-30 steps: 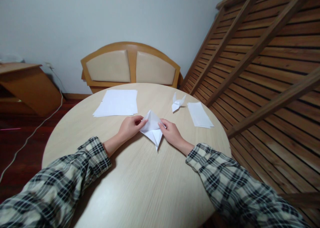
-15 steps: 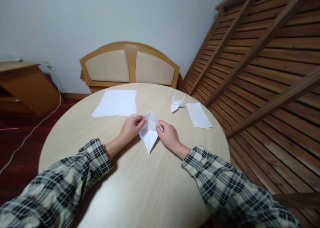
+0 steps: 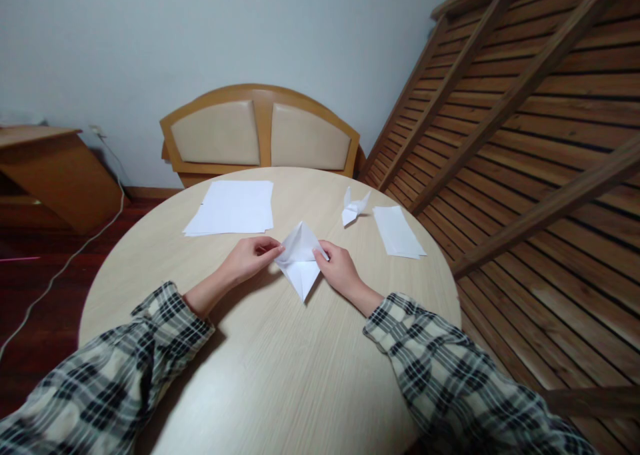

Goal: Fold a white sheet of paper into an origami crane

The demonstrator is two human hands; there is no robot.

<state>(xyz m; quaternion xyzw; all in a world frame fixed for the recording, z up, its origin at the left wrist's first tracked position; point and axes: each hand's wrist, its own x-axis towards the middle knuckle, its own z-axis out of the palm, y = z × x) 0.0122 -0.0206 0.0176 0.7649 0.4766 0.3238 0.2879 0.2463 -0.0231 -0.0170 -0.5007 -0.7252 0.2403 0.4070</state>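
Observation:
A partly folded white paper [image 3: 300, 262] lies on the round wooden table [image 3: 280, 368], its lower point toward me. My left hand [image 3: 247, 258] pinches the paper's left corner with fingertips closed on it. My right hand [image 3: 340, 268] grips the right edge, thumb over the fold. The upper flap stands slightly raised between both hands. Plaid sleeves cover both forearms.
A stack of white sheets [image 3: 233, 206] lies at the far left of the table. A finished folded paper figure [image 3: 354, 207] and a narrow paper pile [image 3: 399, 231] lie at the far right. A wooden chair [image 3: 260, 135] stands behind the table, slatted wood [image 3: 525, 142] to the right.
The paper has shifted slightly left and its point has turned more toward me. My left hand has slid back to the left corner; my right hand stays on the right edge.

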